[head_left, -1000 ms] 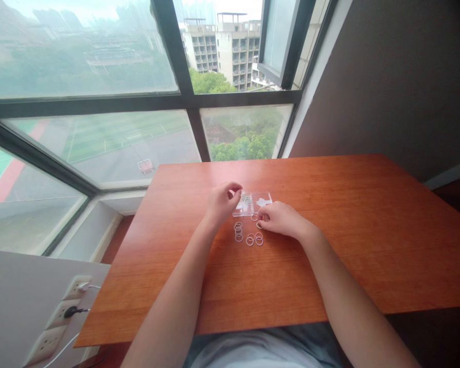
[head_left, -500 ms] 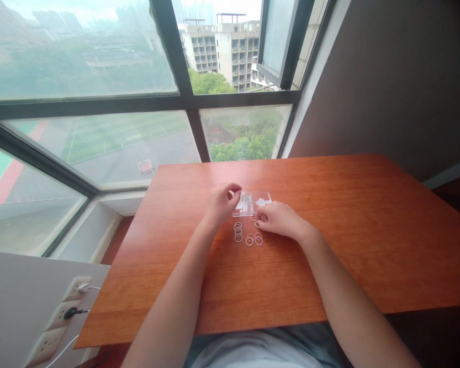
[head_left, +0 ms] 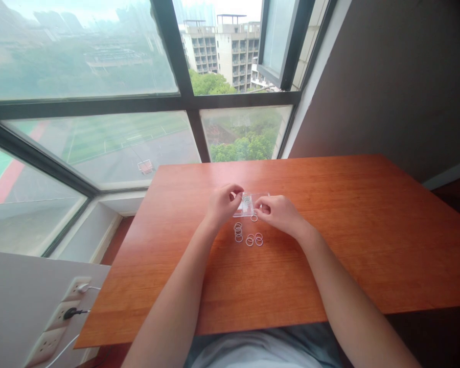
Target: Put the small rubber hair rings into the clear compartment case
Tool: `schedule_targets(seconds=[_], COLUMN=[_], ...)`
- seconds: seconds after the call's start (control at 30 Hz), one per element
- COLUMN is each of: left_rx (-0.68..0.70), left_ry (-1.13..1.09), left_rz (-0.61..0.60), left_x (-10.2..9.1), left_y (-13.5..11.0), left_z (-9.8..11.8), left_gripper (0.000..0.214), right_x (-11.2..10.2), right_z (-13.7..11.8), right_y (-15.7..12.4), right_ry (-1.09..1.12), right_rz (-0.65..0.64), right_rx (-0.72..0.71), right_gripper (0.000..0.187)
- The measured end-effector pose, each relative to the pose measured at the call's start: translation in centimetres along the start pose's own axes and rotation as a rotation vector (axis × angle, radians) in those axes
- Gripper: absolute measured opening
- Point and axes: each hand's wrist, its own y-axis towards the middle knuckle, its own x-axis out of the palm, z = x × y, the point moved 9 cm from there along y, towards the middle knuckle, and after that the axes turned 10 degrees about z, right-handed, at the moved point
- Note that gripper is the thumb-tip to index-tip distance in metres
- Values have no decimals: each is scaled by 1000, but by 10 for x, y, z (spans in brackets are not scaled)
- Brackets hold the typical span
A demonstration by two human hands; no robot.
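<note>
A clear plastic box point(head_left: 247, 209) lies on the table, with small rings in its left part. At its left side is my left hand point(head_left: 225, 202), its fingers curled and closed at the box's edge. My right hand point(head_left: 276, 210) is closed in a pinch over the box's right part; the ring between its fingers is mostly hidden. A single pale ring point(head_left: 254, 217) lies in front of the box, just below my right fingertips. Closer to me, several overlapping rings point(head_left: 238, 232) form a column on the left. Beside them rest a left pair point(head_left: 250, 240) and a right pair point(head_left: 258, 239) of rings.
The reddish-brown wooden table point(head_left: 352, 230) reaches to both sides. Behind it are a dark window frame point(head_left: 191, 102) and a grey wall point(head_left: 391, 92). Sockets with plugs point(head_left: 74, 312) are on the low wall at the left.
My right hand has moved up and slightly back over the box. The ring that lay at its fingertips has left the table. My left hand has barely moved.
</note>
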Motion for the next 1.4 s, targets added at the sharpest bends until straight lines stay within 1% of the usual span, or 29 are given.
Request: schedule_targets(seconds=[0.23,0.37,0.53,0.73,0.9,1.13,1.2,1.3,1.4], left_rx=[1,4,-8,-35,-20,-2,-3,-5,-7], left_ry=[-28,-34,-88,-194,-204,-151,-137,-124,-121], left_rz=[-22,-54,-99,-254,-311,-277,-262,-234,-211], left_x=[3,6,9,21,26,25,24,22,19], left_y=[-1,-3,-4,-10,-14,-13,-12,-10,-9], left_z=[1,2,8,21,26,24,22,19,16], left_gripper=[12,12,14,27,21,15,15,15,15], right_x=[-24,-26,-25,-23,-22,-23,-23,-21,-24], right_z=[-2,0,2,1,2,-1,2,13,30], right_y=[2,2,2,2,2,2,2,3,2], right_ry=[128,135,105,26,15,3,-10,-54,-130], right_rz=[251,300,287,229,229,247,221,140,105], right_rx=[4,7,18,49,39,21,35,72,145], right_gripper=[7,7,10,15,15,15,15,14,17])
